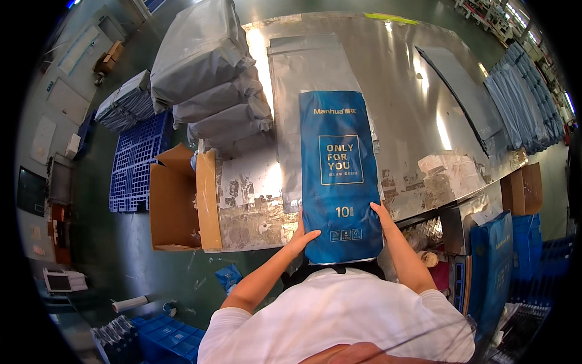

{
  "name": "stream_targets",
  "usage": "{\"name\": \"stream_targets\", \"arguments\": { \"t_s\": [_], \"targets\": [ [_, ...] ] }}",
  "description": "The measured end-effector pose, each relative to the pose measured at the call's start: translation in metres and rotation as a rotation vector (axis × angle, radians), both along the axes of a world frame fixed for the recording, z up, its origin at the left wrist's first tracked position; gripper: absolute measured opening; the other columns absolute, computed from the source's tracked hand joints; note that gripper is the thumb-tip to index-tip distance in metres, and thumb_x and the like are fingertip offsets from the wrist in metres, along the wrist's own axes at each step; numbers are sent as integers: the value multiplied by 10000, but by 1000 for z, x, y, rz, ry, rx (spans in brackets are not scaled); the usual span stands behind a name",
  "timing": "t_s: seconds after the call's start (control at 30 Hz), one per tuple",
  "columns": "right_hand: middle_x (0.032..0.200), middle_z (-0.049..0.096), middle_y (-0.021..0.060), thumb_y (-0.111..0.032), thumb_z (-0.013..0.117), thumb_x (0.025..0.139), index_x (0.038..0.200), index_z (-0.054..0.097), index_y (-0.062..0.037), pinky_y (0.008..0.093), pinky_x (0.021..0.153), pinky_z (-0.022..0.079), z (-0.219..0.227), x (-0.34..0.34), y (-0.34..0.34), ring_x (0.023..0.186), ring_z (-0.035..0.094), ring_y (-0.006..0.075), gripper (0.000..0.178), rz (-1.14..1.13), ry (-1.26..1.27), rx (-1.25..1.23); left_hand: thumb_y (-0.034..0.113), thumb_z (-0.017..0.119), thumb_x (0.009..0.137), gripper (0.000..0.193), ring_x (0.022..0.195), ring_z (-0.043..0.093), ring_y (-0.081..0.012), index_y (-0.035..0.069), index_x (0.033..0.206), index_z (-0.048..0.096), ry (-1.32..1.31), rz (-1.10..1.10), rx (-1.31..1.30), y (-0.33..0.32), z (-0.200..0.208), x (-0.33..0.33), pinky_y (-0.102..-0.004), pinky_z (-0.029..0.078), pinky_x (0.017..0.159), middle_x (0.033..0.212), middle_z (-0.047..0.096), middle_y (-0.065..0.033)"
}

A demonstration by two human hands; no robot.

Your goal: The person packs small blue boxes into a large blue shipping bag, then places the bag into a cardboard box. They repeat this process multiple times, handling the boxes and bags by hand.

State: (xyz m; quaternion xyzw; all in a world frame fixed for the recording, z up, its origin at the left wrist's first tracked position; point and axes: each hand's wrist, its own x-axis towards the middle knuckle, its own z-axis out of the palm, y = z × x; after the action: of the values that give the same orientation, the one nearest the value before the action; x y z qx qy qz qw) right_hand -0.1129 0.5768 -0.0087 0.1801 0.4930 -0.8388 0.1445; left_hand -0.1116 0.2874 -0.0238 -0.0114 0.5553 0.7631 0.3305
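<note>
Between my hands is a long blue printed packaging bag (339, 197), its near end at the table's front edge, close to my body. My left hand (301, 236) grips the bag's left side near the bottom, thumb on top and the other fingers out of sight underneath. At the right side my right hand (383, 213) holds it the same way, a little farther up. Flat grey plastic bags (309, 57) lie on the metal table beneath and beyond the blue bag.
Stacked grey-wrapped bundles (200, 60) stand on the table's left side. Below them is an open cardboard box (173, 209), with a blue pallet (136, 164) behind. Another dark-edged grey sheet (454, 91) lies at right. Blue packages (491, 255) stand at the lower right.
</note>
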Motion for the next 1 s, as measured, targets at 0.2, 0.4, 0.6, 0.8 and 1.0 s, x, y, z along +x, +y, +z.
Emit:
{"name": "stream_targets", "arguments": {
  "t_s": [0.2, 0.4, 0.6, 0.8, 1.0],
  "targets": [
    [1288, 377, 122, -290, 566, 794, 1356, 226, -98, 342, 877, 421, -4, 43, 0, 1088, 455, 205, 684, 84, 92, 175, 256, 624, 769, 980, 1274, 192, -278, 45, 1365, -125, 343, -195, -206, -26, -4, 43, -372, 185, 1040, 1387, 139, -195],
    [914, 609, 75, -380, 362, 910, 991, 589, -33, 306, 753, 442, -15, -56, 91, 869, 557, 159, 422, 343, -21, 621, 223, 453, 852, 274, 706, 528, -382, -16, 784, 568, 627, -98, -934, -52, 27, -85, -438, 409, 641, 745, 555, -210],
    [1204, 505, 155, -33, 485, 796, 1278, 391, -68, 315, 956, 357, -41, -260, 97, 1128, 473, 262, 492, -84, 628, 1285, -13, 568, 675, 301, 1038, 490, -323, 30, 973, 574, 1424, 140, -1102, -7, 0, -289, -372, 419, 870, 1094, 530, -144],
    [1190, 512, 152, -178, 493, 820, 1218, 453, -99, 333, 901, 394, -12, -277, 54, 1106, 476, 305, 408, 400, 357, 1255, 62, 492, 739, 157, 935, 535, -242, 50, 867, 583, 1475, -112, -1302, 4, -33, -316, -329, 473, 750, 922, 556, -87],
    [1111, 552, 135, -290, 460, 805, 1056, 550, -80, 349, 800, 437, -21, -287, 64, 991, 530, 304, 340, 484, 410, 1696, 63, 482, 736, 92, 797, 580, -269, 73, 760, 571, 1391, -131, -1436, 17, -32, -331, -370, 483, 675, 826, 585, -85]
  ]
}}
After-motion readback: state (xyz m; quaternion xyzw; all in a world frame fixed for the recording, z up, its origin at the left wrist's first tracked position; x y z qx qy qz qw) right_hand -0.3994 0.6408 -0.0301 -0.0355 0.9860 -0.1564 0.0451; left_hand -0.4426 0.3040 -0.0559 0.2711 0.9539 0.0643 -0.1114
